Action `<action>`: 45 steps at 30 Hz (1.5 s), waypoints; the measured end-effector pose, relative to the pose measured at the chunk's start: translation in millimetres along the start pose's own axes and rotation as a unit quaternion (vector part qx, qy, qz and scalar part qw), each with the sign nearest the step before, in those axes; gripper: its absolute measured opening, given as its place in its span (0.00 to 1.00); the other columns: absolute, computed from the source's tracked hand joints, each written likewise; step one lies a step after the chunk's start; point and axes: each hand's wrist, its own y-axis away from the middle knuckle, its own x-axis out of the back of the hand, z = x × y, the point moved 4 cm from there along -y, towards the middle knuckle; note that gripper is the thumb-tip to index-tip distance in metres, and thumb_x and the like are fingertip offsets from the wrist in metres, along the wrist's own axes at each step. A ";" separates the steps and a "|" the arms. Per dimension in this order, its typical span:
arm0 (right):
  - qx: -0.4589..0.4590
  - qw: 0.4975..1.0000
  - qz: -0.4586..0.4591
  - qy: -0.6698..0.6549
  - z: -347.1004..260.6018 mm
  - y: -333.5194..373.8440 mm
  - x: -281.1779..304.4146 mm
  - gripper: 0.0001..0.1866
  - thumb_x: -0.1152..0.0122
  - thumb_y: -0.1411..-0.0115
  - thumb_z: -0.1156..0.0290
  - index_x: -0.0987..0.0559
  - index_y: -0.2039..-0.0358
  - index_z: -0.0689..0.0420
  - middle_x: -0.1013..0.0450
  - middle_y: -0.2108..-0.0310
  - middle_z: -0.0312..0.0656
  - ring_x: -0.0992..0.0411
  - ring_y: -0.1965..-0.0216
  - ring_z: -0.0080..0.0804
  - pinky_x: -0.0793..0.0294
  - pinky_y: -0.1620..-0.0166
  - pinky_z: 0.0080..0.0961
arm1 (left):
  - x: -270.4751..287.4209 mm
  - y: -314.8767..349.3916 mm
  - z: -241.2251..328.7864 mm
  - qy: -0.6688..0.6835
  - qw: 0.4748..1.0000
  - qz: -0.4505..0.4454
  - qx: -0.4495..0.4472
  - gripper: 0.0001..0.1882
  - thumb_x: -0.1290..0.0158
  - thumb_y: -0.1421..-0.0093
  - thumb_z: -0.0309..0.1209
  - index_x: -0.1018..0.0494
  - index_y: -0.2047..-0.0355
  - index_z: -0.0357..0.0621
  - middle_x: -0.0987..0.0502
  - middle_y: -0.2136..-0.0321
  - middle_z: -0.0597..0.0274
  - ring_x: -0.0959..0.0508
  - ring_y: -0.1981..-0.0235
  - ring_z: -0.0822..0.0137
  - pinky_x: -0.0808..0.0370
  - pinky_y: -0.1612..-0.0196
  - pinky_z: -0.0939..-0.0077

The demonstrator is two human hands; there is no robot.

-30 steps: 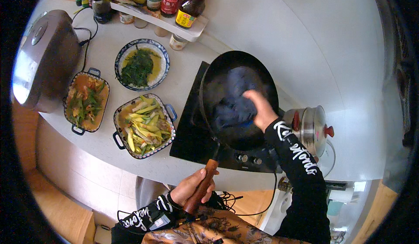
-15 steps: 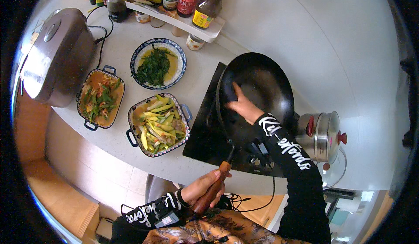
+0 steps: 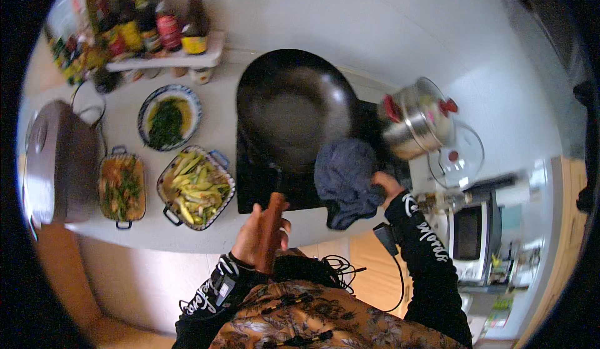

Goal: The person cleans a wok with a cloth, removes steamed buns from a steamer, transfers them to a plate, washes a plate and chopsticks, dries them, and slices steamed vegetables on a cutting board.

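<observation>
A large black wok sits over a black cooktop, its inside dark and bare. My left hand is closed around its wooden handle, which points toward me. Just right of the wok, my right hand grips the edge of a crumpled dark blue-grey cloth. That cloth hangs over the cooktop's front part and hides its controls. Motion blurs the fingertips of my right hand.
Left of the cooktop stand a dish of sliced yellow-green food, a bowl of dark greens, an orange-toned dish and a rice cooker. Bottles line a shelf behind. A steel pot and glass lid are right.
My right hand has left the inside of the wok and now holds the cloth to its right. The view has swung to the right. My left hand stays at the handle.
</observation>
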 end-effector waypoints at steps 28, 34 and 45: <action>-0.293 0.870 0.317 -0.239 122.6 283.4 -69.0 0.14 0.49 0.39 0.64 0.28 0.57 0.59 0.31 0.58 0.43 0.32 0.56 0.32 0.32 0.52 0.27 | 66.5 -75.6 -145.7 -0.472 0.767 0.373 -0.224 0.29 0.55 0.42 0.27 0.45 0.40 0.44 0.38 0.44 0.53 0.39 0.43 0.59 0.45 0.40 0.66; -0.452 0.534 0.708 -0.102 174.0 488.6 25.9 0.10 0.44 0.45 0.76 0.30 0.62 0.57 0.34 0.72 0.33 0.36 0.74 0.20 0.35 0.71 0.18 | 52.6 -86.9 -138.5 -0.663 0.540 0.407 -0.322 0.31 0.51 0.53 0.19 0.40 0.45 0.39 0.40 0.45 0.48 0.41 0.42 0.51 0.48 0.38 0.61; -0.391 0.636 0.638 -0.187 182.8 429.1 102.9 0.08 0.49 0.39 0.65 0.30 0.65 0.56 0.35 0.76 0.32 0.39 0.79 0.15 0.40 0.76 0.14 | -61.6 -283.1 -258.6 -0.709 0.690 0.015 -0.147 0.25 0.52 0.48 0.15 0.36 0.48 0.43 0.34 0.52 0.58 0.28 0.55 0.64 0.30 0.60 0.78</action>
